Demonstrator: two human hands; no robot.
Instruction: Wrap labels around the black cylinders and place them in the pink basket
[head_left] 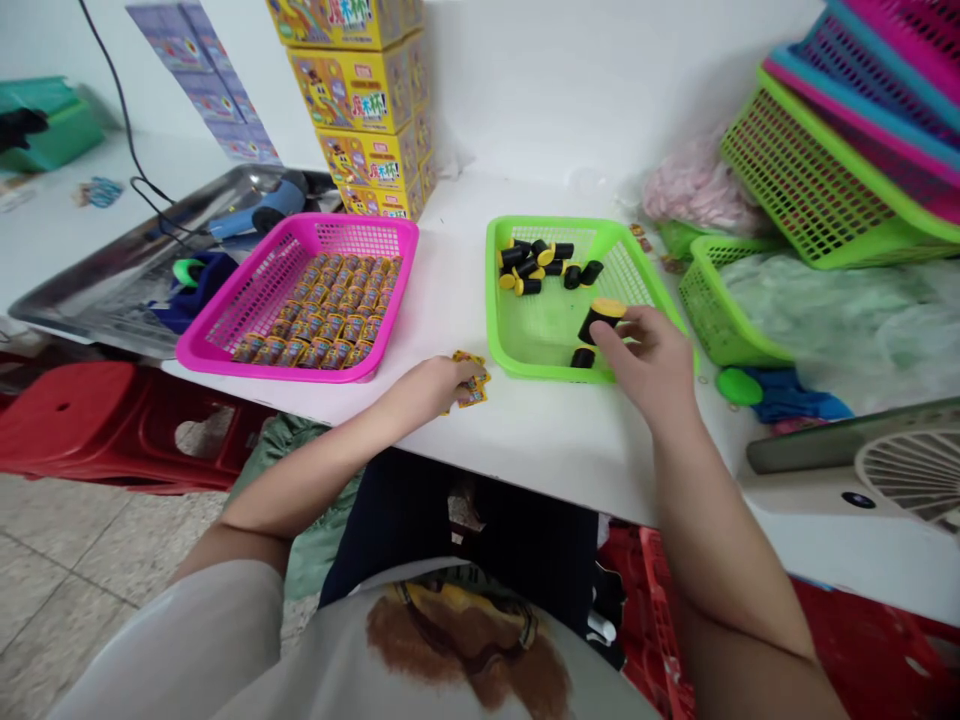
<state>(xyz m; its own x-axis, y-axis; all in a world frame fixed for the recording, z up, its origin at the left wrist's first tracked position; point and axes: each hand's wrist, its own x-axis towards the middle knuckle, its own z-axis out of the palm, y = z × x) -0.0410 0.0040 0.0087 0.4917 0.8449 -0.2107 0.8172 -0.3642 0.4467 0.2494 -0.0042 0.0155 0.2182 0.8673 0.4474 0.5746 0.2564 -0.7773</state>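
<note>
My right hand point(651, 362) is closed on a black cylinder with a yellow cap point(599, 318), held over the near right part of a green basket point(501, 330). Several more black and yellow cylinders point(541, 265) lie at the basket's far end, and one point(583, 357) lies by my fingers. My left hand point(437, 385) rests on the white table point(525, 440), fingers closed on small yellow printed wrappers point(472, 382). To the left stands a pink basket point(259, 300) with rows of wrapped pieces point(326, 315).
Yellow printed boxes point(367, 100) are stacked at the back. A metal tray point(97, 290) with a blue hair dryer point(259, 212) lies at left. Stacked green and pink baskets point(840, 150), plastic bags point(847, 320) and a small fan point(900, 470) crowd the right. Red stools point(82, 420) stand below.
</note>
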